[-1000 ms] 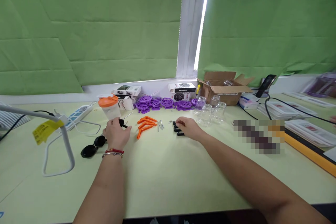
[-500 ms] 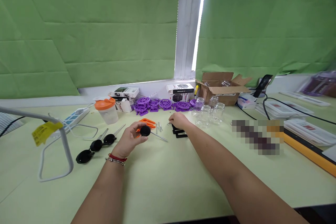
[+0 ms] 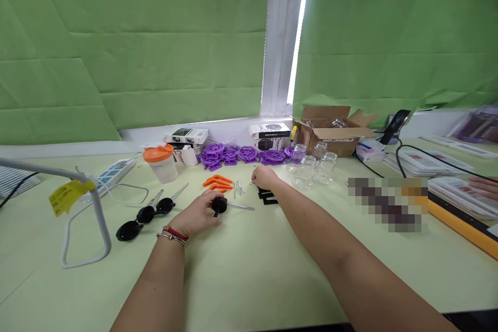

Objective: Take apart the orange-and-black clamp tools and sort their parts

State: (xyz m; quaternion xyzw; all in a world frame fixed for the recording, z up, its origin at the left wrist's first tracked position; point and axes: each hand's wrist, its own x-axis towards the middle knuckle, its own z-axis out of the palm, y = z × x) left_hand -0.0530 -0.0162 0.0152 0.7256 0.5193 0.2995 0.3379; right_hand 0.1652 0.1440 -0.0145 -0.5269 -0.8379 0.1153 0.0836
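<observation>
My left hand [image 3: 196, 213] is closed around a black round cap with a thin metal rod [image 3: 220, 205], low over the table; the rod points right. Similar black caps with rods [image 3: 145, 214] lie to the left of that hand. Beyond the held piece are orange handle-like parts [image 3: 218, 182] and several short metal pins [image 3: 237, 188]. My right hand [image 3: 265, 177] reaches down with fingertips pinched together at some tiny metal bits. Whatever it grips is too small to make out. Black plastic pieces [image 3: 267, 196] lie just under and in front of it.
Purple openwork discs [image 3: 247, 154] are heaped at the back, before small printed boxes [image 3: 269, 137]. Glass jars [image 3: 307, 168] stand beside an open carton [image 3: 330, 135]. An orange-lidded cup [image 3: 160, 163] and a white wire frame [image 3: 105, 238] are at left. Another person's hand [image 3: 484, 185] shows at the right edge.
My left hand has come slightly lower and turned the black cap, so its edge shows and the orange parts are uncovered. My right hand stays nearly in place. Another person's hand has appeared at right.
</observation>
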